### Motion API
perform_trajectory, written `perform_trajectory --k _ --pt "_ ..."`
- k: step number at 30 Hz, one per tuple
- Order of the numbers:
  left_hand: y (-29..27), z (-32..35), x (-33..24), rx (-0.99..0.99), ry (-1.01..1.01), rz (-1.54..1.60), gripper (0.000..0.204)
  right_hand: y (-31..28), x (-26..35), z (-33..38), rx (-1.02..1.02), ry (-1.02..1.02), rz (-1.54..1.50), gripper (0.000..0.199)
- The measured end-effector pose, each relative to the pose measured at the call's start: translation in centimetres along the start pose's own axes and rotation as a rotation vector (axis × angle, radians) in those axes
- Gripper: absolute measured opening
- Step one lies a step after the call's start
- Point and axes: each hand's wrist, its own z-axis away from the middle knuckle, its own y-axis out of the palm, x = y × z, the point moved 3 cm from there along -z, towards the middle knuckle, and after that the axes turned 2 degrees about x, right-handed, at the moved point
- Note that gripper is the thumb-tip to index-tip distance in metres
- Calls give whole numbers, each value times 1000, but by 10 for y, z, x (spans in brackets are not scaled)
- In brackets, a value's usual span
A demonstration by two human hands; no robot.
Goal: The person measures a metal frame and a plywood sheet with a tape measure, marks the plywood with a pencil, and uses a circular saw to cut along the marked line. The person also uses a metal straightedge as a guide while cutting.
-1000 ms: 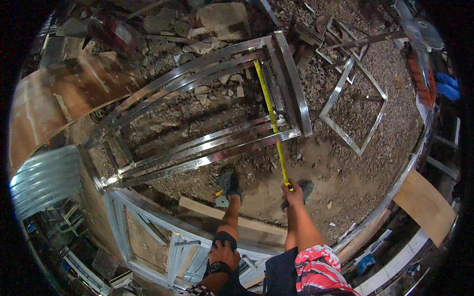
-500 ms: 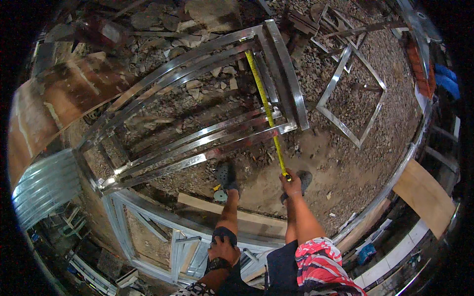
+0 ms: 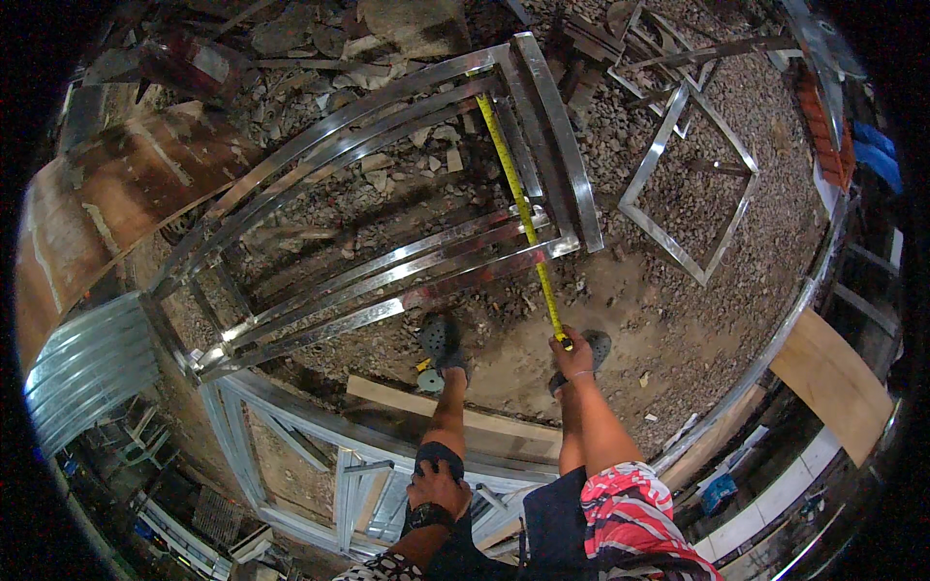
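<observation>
A: Where is the tape measure [image 3: 505,160] to be found, and how is it held?

B: Its yellow blade is stretched across the long silver tube frame [image 3: 376,315], close to that frame's right end. The case is gripped by the right hand [image 3: 575,356], with the fingers closed around it, out past the near bar. Whether the far tip is hooked on the inner upper bar cannot be told.

A: And the left hand [image 3: 438,494]?

B: It is rested on the left leg [image 3: 449,412], about at the knee, with the fingers spread; nothing is seen held there.

A: How is the tape judged to handle?

B: A light load is expected. The blade is presumably thin sprung metal: stiff enough along its length, but easily twisted or creased if pressed from the side. It is best held by the case, with fingertips kept off the edges.

A: What of the frame?

B: It is laid over the gravel ground [image 3: 765,232]. By its length and many bars, it is judged rigid and rather awkward, perhaps heavy, though its wall thickness cannot be seen. The polished faces may be slippery. A firm hold is best taken on both long sides, well apart, away from the corners, where sharp edges might be met.
</observation>
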Motion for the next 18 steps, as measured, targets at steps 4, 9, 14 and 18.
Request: perform_trajectory --k 4,9,14,18 --pt "-3 -1 0 38 -2 17 57 3 -2 -1 -7 -43 -76 49" --pt "-5 0 -1 35 8 26 56 4 -5 -2 0 42 -72 53" --pt "-3 -1 0 -2 22 19 56 -2 4 -6 7 -39 -70 55" --pt "0 -2 2 4 27 25 55 -4 7 -13 36 26 -17 56"
